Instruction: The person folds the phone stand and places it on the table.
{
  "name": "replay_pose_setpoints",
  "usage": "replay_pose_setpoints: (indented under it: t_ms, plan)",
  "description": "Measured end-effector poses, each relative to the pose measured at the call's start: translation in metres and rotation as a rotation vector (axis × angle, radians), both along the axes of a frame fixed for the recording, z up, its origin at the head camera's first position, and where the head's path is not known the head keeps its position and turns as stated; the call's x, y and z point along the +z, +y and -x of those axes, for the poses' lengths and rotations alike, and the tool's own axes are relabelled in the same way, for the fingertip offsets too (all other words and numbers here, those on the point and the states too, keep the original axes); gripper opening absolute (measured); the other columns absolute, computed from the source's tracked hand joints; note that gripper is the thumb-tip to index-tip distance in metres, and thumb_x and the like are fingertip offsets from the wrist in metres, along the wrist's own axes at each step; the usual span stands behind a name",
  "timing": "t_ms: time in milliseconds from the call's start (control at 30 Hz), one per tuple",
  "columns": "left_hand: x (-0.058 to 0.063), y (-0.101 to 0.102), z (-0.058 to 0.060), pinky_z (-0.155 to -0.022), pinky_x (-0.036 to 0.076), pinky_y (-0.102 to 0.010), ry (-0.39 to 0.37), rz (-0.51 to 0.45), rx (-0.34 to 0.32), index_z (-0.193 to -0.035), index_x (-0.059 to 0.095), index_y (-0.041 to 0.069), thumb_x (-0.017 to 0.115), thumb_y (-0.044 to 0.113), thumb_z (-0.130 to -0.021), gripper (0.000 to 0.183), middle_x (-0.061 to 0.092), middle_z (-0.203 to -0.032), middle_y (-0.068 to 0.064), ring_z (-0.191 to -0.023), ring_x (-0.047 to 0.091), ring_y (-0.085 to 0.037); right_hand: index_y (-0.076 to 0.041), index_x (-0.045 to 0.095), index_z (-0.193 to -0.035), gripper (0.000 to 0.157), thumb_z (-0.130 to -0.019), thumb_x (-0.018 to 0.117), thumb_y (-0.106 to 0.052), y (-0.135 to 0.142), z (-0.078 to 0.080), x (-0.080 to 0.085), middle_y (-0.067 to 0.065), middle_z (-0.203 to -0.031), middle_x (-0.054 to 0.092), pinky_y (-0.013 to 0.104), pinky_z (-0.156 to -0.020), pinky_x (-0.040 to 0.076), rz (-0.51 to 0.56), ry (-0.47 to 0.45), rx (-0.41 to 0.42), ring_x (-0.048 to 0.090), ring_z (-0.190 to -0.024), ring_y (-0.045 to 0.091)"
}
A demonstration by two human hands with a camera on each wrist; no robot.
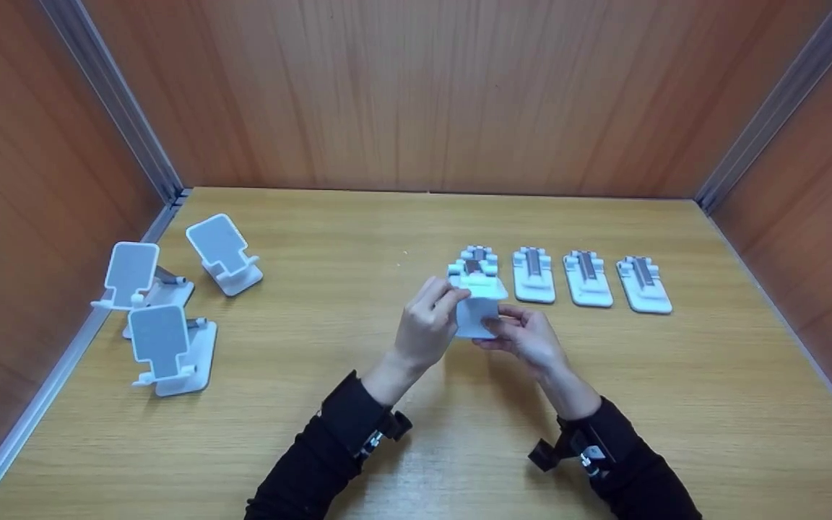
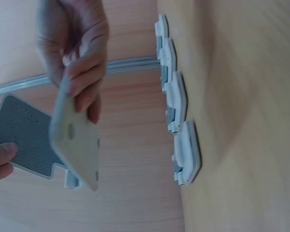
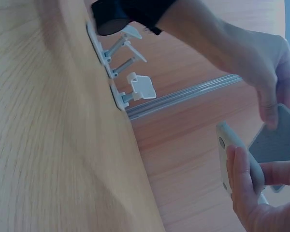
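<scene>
A white folding phone stand (image 1: 475,318) is held above the table between both hands, partly unfolded. My left hand (image 1: 425,325) pinches the edge of its grey-padded plate (image 2: 26,133) between thumb and fingers. The right hand (image 1: 528,338) grips the white base (image 3: 224,159), its thumb on one face and fingers on the other. In the left wrist view the plate and base stand apart at an angle. Just beyond the hands lies a row of several folded stands, one folded stand (image 1: 533,278) near its middle.
Three unfolded phone stands stand at the table's left: a rear stand (image 1: 222,249), a left stand (image 1: 131,278) and a front stand (image 1: 163,347). Wooden panels enclose the table (image 1: 329,245) at the back (image 1: 423,94) and both sides.
</scene>
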State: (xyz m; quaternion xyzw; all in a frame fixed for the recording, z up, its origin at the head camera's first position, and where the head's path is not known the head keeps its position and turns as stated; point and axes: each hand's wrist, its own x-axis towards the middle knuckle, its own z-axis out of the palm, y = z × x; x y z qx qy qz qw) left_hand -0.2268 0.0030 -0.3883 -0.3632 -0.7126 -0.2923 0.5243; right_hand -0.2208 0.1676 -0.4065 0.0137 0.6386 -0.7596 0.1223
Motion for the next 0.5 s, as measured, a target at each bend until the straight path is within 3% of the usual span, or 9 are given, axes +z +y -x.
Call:
replay_pose_setpoints:
  t_ms: [267,500]
  plan:
    - [-0.019,0.001,-0.006,-0.054,0.044,-0.017,-0.014,-0.007,-0.018,-0.074,0.060,-0.003,0.057,-0.018,-0.065,0.017,0.051,-0.071,-0.007,-0.063,0.048,-0.015,0.019,0.039,-0.118,0.036,-0.085,0.045,0.007,0.004,-0.001,0.002,0.019,-0.097,0.061,0.034,-0.071,0.052,0.045,0.048,0.046,0.063,-0.077,0.024]
    - [-0.021,-0.003,-0.009,-0.053,0.044,-0.016,0.000,-0.035,-0.038,-0.073,0.062,-0.003,0.061,-0.016,-0.066,0.014,0.051,-0.069,-0.007,-0.062,0.048,-0.015,0.017,0.026,-0.127,0.055,-0.085,0.056,-0.003,0.013,-0.006,0.015,0.025,-0.115,0.050,0.034,-0.084,0.047,0.019,0.056,0.329,0.058,-0.095,0.027]
